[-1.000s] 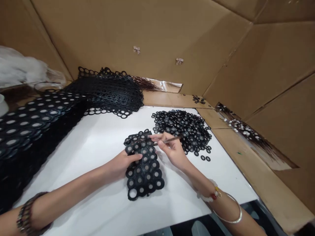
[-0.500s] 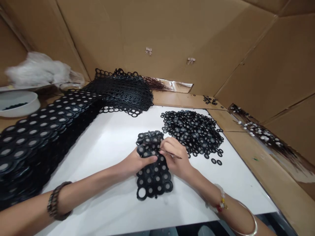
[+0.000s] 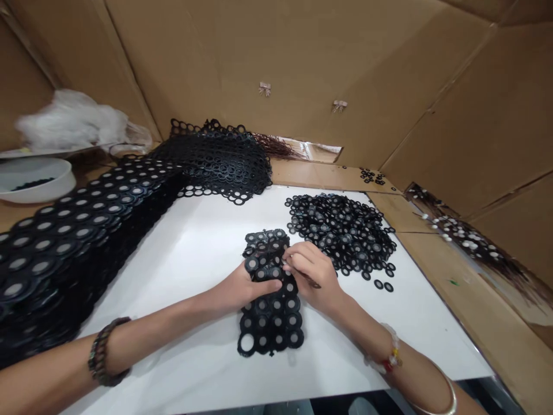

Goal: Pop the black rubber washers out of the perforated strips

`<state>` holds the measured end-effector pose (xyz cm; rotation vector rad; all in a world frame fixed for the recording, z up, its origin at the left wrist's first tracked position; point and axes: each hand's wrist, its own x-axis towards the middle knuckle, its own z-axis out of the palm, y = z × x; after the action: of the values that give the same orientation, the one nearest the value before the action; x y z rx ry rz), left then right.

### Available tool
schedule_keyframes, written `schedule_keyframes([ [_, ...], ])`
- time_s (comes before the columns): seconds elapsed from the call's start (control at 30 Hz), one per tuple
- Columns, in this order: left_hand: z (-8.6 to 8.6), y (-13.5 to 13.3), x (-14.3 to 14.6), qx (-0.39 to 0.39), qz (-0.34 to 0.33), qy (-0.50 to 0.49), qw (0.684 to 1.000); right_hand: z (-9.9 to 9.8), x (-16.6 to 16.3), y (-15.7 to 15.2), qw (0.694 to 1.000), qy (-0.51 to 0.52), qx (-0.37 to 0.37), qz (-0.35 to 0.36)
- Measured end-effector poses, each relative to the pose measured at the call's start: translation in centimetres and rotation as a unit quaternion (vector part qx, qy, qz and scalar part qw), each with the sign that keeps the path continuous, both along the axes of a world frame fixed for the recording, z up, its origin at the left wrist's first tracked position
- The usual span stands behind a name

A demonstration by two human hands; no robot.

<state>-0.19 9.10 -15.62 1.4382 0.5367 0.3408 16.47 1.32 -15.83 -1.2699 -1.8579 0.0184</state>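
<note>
My left hand (image 3: 242, 290) grips a black panel of joined rings (image 3: 277, 323), its thumb lying across the front and its fingers hidden behind. Most of the rings have pale grey centres; one at the lower left corner shows plain white. The panel's upper part bends back over the hand. At the panel's right edge, my right hand (image 3: 317, 275) pinches a thin dark brown tool (image 3: 314, 282), whose end sticks out below the fingers. The tool's tip is hidden at the panel, so its exact kind does not show.
Right of the panel lies a heap of loose black rings (image 3: 345, 230) on the white board (image 3: 194, 351). Long stacked ring sheets (image 3: 99, 219) run along the left to the back. A white bowl (image 3: 60, 183) and a plastic bag (image 3: 78, 124) stand far left; cardboard walls (image 3: 207, 52) enclose the table.
The view has shifted slightly. My right hand has turned a little, and its tool now points more steeply downward. My left hand keeps its grip on the panel.
</note>
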Motion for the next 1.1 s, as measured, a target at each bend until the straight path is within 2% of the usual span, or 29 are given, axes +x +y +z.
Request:
schedule_keyframes([
  [0.2, 0.3, 0.3, 0.2, -0.111, 0.001, -0.012, 0.994, 0.6, 0.5, 0.1, 0.993, 0.117, 0.01, -0.016],
  [0.33, 0.4, 0.1, 0.0, -0.157, 0.026, -0.011, 0.987, 0.8, 0.6, 0.0, 0.978, 0.203, -0.005, -0.055],
  [0.43, 0.5, -0.1, 0.0, -0.175, 0.03, -0.016, 0.984, 1.0, 0.5, -0.2, 0.972, 0.229, 0.011, -0.057],
  [0.53, 0.4, -0.2, 0.0, -0.171, 0.026, -0.018, 0.985, 1.3, 0.1, -0.4, 0.978, 0.201, 0.04, -0.042],
  [0.63, 0.4, -0.1, 0.1, -0.167, 0.025, -0.025, 0.985, 1.4, -0.1, -0.7, 0.988, 0.124, 0.085, -0.02],
  [0.73, 0.4, 0.0, 0.1, -0.16, 0.015, -0.022, 0.987, 1.0, 0.0, -1.0, 0.991, 0.078, 0.101, -0.026],
  [0.9, 0.3, -0.1, 0.0, -0.142, 0.036, -0.006, 0.989, 0.6, 0.2, -1.1, 0.987, 0.137, 0.071, -0.041],
  [1.0, 0.1, -0.2, 0.0, -0.139, 0.041, -0.017, 0.989, 0.8, -0.3, -0.8, 0.991, 0.108, 0.025, -0.077],
  [1.1, 0.0, -0.2, 0.0, -0.141, 0.027, -0.03, 0.989, 0.8, -0.7, -0.4, 0.993, 0.084, -0.021, -0.079],
])
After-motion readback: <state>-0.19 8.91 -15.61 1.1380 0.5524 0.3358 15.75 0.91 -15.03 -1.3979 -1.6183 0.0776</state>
